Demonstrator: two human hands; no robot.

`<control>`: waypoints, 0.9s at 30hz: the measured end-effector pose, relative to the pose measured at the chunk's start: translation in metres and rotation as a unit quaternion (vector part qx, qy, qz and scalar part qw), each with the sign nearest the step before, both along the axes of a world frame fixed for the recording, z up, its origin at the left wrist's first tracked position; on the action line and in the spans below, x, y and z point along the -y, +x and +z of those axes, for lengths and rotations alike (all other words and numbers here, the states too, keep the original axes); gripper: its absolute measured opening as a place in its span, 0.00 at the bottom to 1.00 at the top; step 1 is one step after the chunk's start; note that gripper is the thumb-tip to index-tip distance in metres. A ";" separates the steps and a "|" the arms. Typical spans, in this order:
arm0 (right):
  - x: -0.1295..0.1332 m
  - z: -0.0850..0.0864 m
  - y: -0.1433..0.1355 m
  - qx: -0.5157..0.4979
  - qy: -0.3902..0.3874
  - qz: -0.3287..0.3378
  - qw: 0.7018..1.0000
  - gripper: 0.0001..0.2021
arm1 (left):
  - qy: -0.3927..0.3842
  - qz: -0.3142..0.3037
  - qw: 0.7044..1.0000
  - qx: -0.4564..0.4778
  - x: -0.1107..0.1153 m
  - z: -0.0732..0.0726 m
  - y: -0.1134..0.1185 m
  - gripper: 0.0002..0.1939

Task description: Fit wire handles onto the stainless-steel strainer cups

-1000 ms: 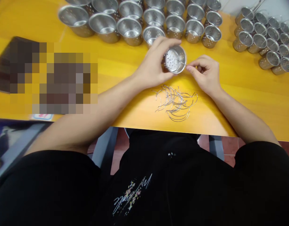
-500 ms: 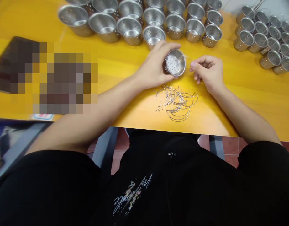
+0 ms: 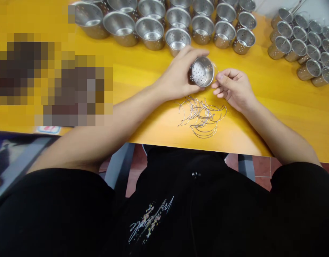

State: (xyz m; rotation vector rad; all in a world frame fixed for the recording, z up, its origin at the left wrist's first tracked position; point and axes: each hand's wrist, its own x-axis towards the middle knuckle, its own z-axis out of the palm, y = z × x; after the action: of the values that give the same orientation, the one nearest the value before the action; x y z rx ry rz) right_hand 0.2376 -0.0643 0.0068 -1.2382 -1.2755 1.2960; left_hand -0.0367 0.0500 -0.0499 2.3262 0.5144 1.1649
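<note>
Perforated cup (image 3: pixel 202 73) above desk (image 3: pixel 277 117) nr wire pile (image 3: pixel 202 113); L hand (image 3: pixel 177 73), fingers part-open round it, rim free, prob. for access; R hand (image 3: pixel 237 89) pinching thin wire (image 3: pixel 215 66), prob. for control.

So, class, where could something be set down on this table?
Bare table lies between the right forearm and the small cups, and between the left forearm and the large cups. The far side and wire pile are crowded.
</note>
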 end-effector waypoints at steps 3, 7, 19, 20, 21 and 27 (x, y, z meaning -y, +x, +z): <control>0.005 0.003 -0.006 -0.019 -0.020 0.007 1.000 0.35 | -0.009 -0.012 1.000 0.006 0.003 0.002 0.002 0.58; 0.005 0.004 -0.009 -0.022 -0.026 0.006 0.999 0.33 | -0.035 -0.009 0.999 0.017 0.011 0.007 0.004 0.52; 0.008 0.009 -0.010 -0.079 -0.075 0.012 0.994 0.30 | -0.053 -0.001 0.999 -0.004 0.022 0.018 0.003 0.47; 0.010 0.011 -0.010 -0.086 -0.082 0.011 0.993 0.29 | -0.055 0.003 0.998 -0.013 0.024 0.019 0.003 0.47; 0.011 0.012 -0.011 -0.092 -0.087 0.011 0.992 0.29 | -0.055 0.005 0.998 -0.020 0.024 0.019 0.002 0.46; 0.013 0.014 -0.011 -0.108 -0.081 0.036 0.990 0.38 | -0.017 -0.020 0.999 -0.024 0.016 0.008 0.003 0.54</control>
State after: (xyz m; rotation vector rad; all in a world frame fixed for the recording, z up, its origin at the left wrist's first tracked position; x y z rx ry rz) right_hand 0.2262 -0.0777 0.0211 -1.1341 -1.0855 1.5659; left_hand -0.0340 0.0340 -0.0419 2.3299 0.4970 1.0772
